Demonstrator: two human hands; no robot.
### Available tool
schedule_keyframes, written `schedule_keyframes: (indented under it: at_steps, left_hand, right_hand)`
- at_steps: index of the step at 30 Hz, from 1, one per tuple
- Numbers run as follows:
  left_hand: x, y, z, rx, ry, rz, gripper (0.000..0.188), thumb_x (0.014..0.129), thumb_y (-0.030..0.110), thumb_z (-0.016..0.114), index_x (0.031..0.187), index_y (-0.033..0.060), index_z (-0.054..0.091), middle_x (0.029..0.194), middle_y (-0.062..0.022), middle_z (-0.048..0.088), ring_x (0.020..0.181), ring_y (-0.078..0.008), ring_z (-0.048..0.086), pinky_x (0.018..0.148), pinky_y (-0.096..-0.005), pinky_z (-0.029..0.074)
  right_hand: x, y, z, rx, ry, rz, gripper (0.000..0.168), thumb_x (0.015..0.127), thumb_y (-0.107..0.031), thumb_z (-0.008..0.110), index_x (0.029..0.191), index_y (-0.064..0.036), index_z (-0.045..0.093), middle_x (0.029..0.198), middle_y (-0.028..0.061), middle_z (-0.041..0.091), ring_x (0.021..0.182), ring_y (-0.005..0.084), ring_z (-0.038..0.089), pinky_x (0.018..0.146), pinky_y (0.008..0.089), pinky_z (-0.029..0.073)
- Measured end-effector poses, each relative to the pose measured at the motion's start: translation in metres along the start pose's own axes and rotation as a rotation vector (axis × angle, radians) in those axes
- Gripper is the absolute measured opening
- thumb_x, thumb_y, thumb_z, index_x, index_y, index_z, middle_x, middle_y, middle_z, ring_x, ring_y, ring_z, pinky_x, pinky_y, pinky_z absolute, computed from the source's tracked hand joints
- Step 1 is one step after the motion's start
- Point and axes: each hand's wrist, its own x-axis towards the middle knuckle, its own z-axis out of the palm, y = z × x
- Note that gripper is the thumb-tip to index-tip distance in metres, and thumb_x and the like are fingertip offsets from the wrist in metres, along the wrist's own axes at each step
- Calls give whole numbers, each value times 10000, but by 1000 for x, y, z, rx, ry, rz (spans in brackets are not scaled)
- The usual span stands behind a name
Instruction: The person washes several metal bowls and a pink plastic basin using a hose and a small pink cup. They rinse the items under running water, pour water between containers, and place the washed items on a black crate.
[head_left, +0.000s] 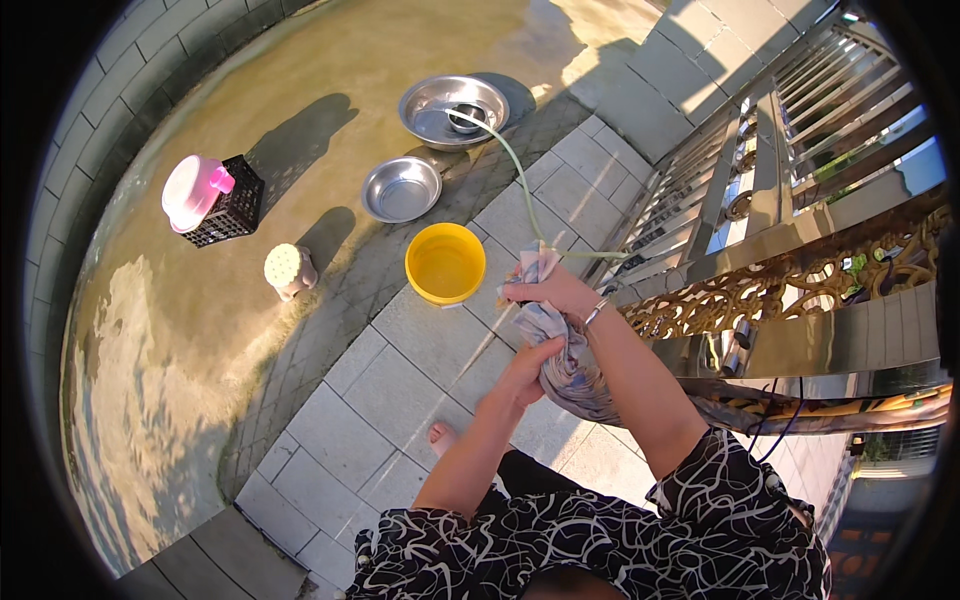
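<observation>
My left hand (525, 371) grips a bunched, patterned cloth (566, 375) of pale grey and bluish tones. Further along, my right hand (559, 289) is closed around the same cloth, and a crumpled end (538, 259) sticks out above its fingers. The cloth looks gathered and twisted between the two hands. Its lower part passes behind my right forearm. A yellow bucket (445, 264) stands on the paving just left of my right hand. A pale green hose (517, 161) runs from near the gate into a large metal basin (420, 109).
A smaller metal bowl (401, 190) sits beside the large basin, which holds a small metal pot (466, 118). Further left are a stool (289, 270) and a black crate (225, 217) bearing a pink basin (191, 191). A metal gate (750, 262) borders the right side, with colourful fabric (847, 411) along it.
</observation>
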Motion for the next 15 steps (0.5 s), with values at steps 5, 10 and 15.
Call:
schedule_keyframes:
  at_steps: [5,10,15]
  left_hand:
    - [44,24,20,515,271,177,281,691,122,606,921,-20,529,836,-110,592,705,-196,581,565,-302,458]
    - [80,22,9,819,490,597,266,650,151,636,821,-39,561,782,-162,602,645,-212,581,546,-342,429]
    - [85,15,1,830,471,469,284,646,153,639,848,-25,550,802,-148,602,649,-224,588,553,-347,435]
  right_hand:
    - [42,-5,-10,-759,300,-51,263,591,-183,665,760,-14,556,731,111,590,702,243,566,623,321,438]
    - [65,-2,-5,-1070,462,-28,268,629,-178,611,827,-9,546,792,176,577,775,333,546,676,372,439]
    - [59,-6,-24,-1023,336,131,267,707,-191,573,908,-22,526,866,142,579,854,284,550,712,355,437]
